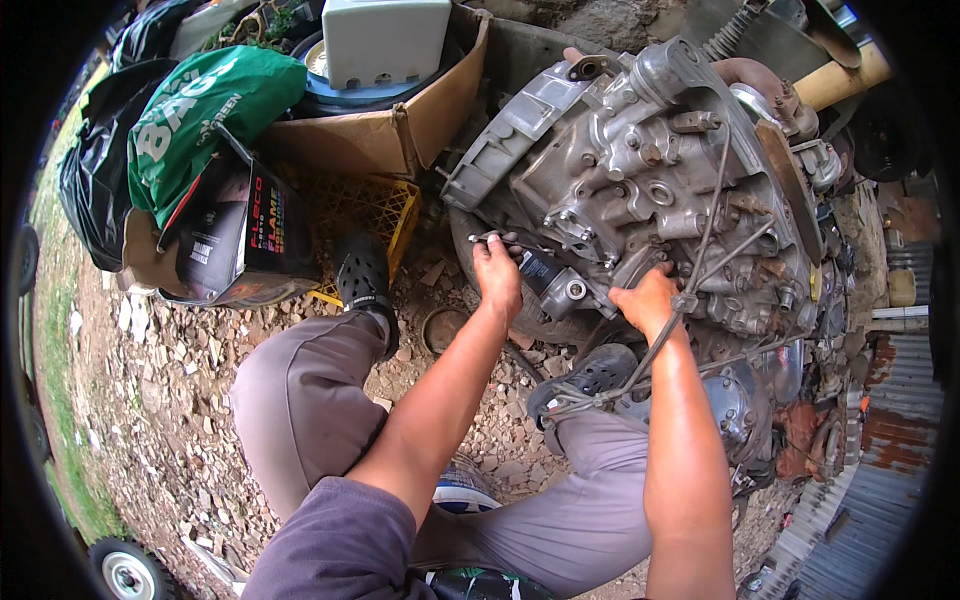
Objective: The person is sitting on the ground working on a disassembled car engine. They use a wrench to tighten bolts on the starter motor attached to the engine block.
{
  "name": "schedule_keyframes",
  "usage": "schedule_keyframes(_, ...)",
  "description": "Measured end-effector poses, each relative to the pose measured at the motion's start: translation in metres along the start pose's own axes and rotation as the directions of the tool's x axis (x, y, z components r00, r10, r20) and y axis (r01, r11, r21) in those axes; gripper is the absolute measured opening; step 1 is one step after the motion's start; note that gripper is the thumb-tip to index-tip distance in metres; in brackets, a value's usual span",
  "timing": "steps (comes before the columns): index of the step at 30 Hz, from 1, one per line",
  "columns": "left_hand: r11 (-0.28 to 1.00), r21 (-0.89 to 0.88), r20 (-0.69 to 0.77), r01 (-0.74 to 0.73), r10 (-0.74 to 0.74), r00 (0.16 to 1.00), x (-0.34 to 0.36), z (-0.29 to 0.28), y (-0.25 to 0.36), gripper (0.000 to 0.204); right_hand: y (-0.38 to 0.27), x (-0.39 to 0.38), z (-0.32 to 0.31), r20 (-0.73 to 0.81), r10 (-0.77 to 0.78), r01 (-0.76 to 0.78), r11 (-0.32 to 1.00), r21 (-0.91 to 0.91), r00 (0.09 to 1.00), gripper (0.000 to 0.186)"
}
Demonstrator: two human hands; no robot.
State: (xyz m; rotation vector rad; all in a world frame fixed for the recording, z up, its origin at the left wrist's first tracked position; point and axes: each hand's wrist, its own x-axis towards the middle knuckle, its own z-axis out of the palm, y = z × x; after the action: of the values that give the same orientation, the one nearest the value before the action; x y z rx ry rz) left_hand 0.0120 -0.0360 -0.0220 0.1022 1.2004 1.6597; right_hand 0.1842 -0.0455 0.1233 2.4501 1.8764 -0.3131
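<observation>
Left hand (497,272) grips a slim steel wrench (492,238) against the ribbed cast-metal engine (640,170).

Crate (375,215) left of engine (650,170); box (400,130) behind crate.

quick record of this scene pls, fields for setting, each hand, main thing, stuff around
setting: outdoors, gravel ground, person seated, knees apart
main thing: grey metal engine block, greasy, tilted
left hand: left hand closed on a slim metal tool at the block's lower left edge
right hand: right hand pressed against the block's lower middle, next to a thin cable; what it grips is hidden
footwear: black perforated clogs
around: yellow crate, cardboard box, green bag, black bag
</observation>
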Motion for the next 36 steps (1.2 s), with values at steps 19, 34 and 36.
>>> schedule_keyframes(19,0.764,-0.362,0.128,0.533,-0.526,0.841,0.032,-0.002,-0.018,0.02,-0.001,-0.001,-0.002,0.009,-0.016,0.016,1.0,-0.005,1.0,0.088)
schedule_keyframes(34,0.985,-0.001,0.212,0.173,-0.169,0.962,0.028,0.025,0.01,0.021,0.004,0.005,0.007,-0.017,-0.027,0.028,0.999,0.027,0.999,0.09)
schedule_keyframes(36,0.99,0.076,0.217,-0.121,0.102,0.971,0.009,0.024,0.006,0.023,0.006,0.005,0.008,-0.01,-0.021,0.021,1.0,0.017,1.0,0.091)
